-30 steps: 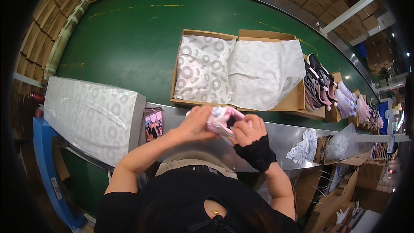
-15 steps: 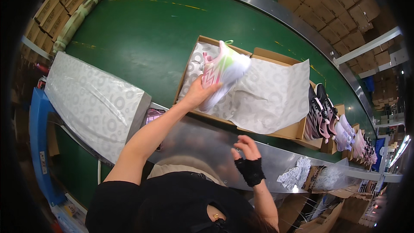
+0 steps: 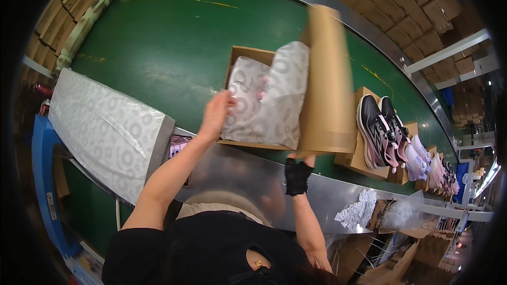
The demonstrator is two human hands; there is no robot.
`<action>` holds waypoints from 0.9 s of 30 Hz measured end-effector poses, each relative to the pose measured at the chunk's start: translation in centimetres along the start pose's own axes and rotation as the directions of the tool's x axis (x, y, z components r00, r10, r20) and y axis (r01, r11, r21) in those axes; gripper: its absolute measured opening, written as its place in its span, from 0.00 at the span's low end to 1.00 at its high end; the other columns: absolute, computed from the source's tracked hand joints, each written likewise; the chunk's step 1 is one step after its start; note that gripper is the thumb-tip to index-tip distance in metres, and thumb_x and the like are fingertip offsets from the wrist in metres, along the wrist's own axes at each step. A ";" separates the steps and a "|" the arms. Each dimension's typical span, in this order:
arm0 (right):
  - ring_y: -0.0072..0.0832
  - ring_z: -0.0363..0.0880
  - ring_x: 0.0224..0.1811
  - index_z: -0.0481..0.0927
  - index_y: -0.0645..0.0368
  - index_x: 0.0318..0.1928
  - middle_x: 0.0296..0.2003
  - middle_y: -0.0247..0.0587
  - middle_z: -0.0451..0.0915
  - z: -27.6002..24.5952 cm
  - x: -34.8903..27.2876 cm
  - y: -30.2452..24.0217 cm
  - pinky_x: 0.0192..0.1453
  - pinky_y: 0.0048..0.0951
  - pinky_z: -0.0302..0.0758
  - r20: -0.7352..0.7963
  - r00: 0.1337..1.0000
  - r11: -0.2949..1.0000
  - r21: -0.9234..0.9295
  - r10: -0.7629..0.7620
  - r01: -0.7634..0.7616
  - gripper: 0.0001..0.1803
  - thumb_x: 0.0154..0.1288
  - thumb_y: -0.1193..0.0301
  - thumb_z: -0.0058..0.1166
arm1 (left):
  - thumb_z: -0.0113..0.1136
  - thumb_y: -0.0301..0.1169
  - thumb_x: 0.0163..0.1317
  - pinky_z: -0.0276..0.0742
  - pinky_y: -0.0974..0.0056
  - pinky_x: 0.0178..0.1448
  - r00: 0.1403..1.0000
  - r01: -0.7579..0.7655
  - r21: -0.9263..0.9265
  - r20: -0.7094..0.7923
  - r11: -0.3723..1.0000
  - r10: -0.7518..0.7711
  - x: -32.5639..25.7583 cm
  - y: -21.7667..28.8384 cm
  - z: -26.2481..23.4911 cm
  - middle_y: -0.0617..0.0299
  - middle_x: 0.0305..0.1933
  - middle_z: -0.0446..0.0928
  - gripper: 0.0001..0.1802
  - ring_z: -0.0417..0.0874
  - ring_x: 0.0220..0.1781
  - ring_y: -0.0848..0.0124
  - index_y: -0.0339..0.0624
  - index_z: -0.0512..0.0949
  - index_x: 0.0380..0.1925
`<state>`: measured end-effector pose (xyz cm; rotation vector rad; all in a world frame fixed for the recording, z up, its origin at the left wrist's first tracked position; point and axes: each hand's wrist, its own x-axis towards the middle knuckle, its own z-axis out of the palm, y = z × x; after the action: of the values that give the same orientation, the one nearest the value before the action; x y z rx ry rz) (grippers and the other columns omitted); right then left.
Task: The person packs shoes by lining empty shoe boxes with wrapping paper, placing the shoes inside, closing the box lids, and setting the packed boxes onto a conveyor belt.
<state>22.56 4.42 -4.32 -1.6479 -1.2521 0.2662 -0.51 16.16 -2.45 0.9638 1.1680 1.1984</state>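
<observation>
A brown cardboard shoe box (image 3: 252, 144) stands in front of me, lined with patterned tissue paper (image 3: 248, 100). The paper is folded over the contents, and only small pink bits of a shoe (image 3: 262, 89) show through a gap. At the box's left wall is my left hand (image 3: 215, 115), fingers stretched over the rim against the tissue, holding nothing. My right hand (image 3: 299, 171), in a black fingerless glove, grips the near edge of the box lid (image 3: 328, 84). That lid is raised steeply on the box's right side and blurred by motion.
Right of the lid, black and pink sneakers (image 3: 376, 132) sit on another box, with more shoes (image 3: 418, 161) beyond. A plastic-covered stack of patterned paper (image 3: 105, 126) is on the left, by a phone (image 3: 178, 145). Crumpled paper (image 3: 357, 209) lies on the metal edge.
The white and pink shoe has left my left hand and lies under folded tissue. My right hand has moved up to the lid, which has swung from lying flat to raised.
</observation>
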 end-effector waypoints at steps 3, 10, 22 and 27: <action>0.44 0.59 0.58 0.65 0.49 0.55 0.57 0.43 0.62 2.4 0.0 -1.4 0.53 0.45 0.58 0.387 0.876 0.677 -0.565 -0.288 0.472 0.28 0.50 0.78 0.47 | 0.37 0.49 0.64 0.68 0.60 0.43 0.967 0.062 0.104 -0.253 0.993 -0.034 -0.9 2.6 -2.9 0.53 0.38 0.75 0.27 0.74 0.42 0.62 0.35 0.70 0.44; 0.45 0.50 0.63 0.64 0.43 0.58 0.61 0.41 0.57 3.6 -1.0 -1.8 0.56 0.53 0.52 0.476 0.848 0.662 -0.562 -0.232 0.496 0.36 0.44 0.82 0.43 | 0.40 0.50 0.62 0.70 0.60 0.46 0.996 -0.082 0.735 0.041 0.673 0.077 -0.3 -3.0 -4.2 0.40 0.39 0.74 0.32 0.75 0.38 0.48 0.26 0.68 0.45; 0.43 0.62 0.55 0.65 0.53 0.55 0.56 0.51 0.61 -1.3 5.0 -15.1 0.53 0.44 0.60 0.349 0.768 0.703 -0.319 -0.537 0.636 0.36 0.37 0.82 0.48 | 0.52 0.49 0.51 0.69 0.61 0.51 0.879 0.472 -0.451 0.308 0.758 -0.364 -4.8 7.4 -7.1 0.57 0.47 0.72 0.31 0.74 0.47 0.67 0.41 0.68 0.50; 0.44 0.67 0.50 0.64 0.60 0.55 0.55 0.54 0.61 -0.9 0.3 -11.7 0.51 0.39 0.67 0.301 0.782 0.812 -0.039 -0.546 0.582 0.33 0.41 0.83 0.50 | 0.47 0.43 0.57 0.74 0.65 0.43 0.987 -0.070 -0.517 -0.159 0.853 -0.016 -13.8 8.8 -14.9 0.58 0.40 0.74 0.21 0.76 0.40 0.69 0.38 0.70 0.44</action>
<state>16.33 3.61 5.59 -1.2825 -1.9557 0.0360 -16.50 3.19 5.66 0.4766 0.8724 1.5341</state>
